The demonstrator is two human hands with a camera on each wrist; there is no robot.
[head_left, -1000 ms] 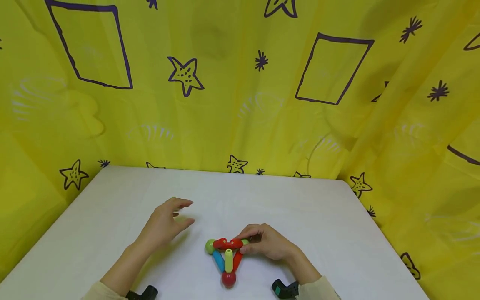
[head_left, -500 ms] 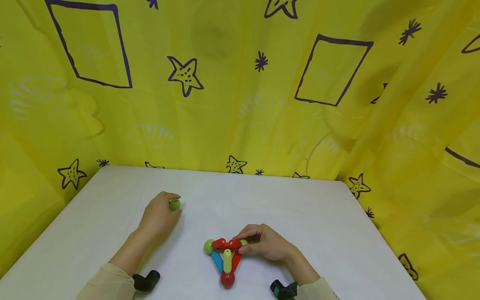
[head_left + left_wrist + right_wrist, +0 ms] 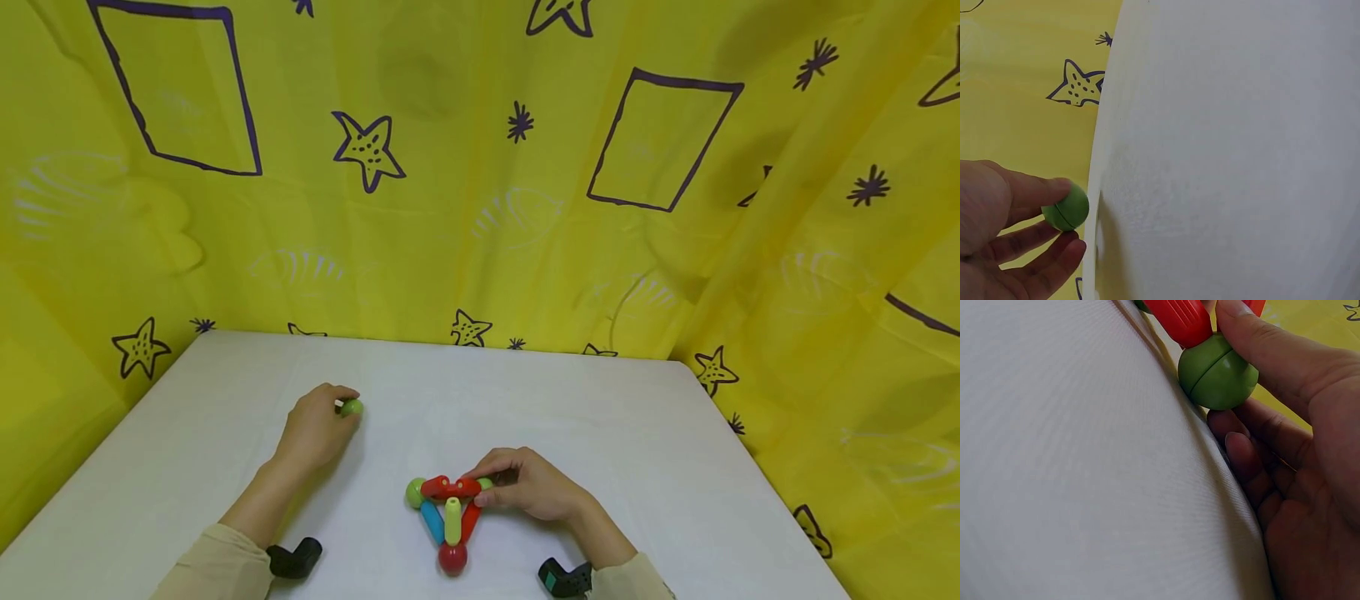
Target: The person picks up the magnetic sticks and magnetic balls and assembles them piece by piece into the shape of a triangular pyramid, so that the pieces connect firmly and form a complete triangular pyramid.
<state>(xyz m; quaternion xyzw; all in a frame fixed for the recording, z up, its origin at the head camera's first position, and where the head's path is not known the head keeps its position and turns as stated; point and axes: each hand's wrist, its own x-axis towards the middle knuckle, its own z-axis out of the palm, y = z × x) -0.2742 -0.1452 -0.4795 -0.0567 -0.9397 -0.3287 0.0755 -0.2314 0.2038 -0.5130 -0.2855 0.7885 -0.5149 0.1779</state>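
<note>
My left hand (image 3: 311,425) pinches a green ball (image 3: 352,407) between thumb and fingertips, over the left part of the table. In the left wrist view this green ball (image 3: 1067,207) shows a seam line. My right hand (image 3: 536,487) holds the right corner of a triangle of building rods and balls, at a green ball (image 3: 1219,372) and the end of a red rod (image 3: 1182,319). The triangle has another green ball (image 3: 416,492) at its left corner and a red ball (image 3: 452,558) at its near corner. A blue rod (image 3: 432,522), another red rod (image 3: 470,522) and a pale yellow-green rod (image 3: 453,522) meet the red ball.
The white table (image 3: 600,433) reaches back to a yellow curtain (image 3: 450,250) printed with stars and squares. Black devices (image 3: 295,558) sit at both wrists, near the sleeves.
My left hand has drawn back a little to the left, and its fingers have closed on a green ball not visible a second ago. My right hand stays on the triangle.
</note>
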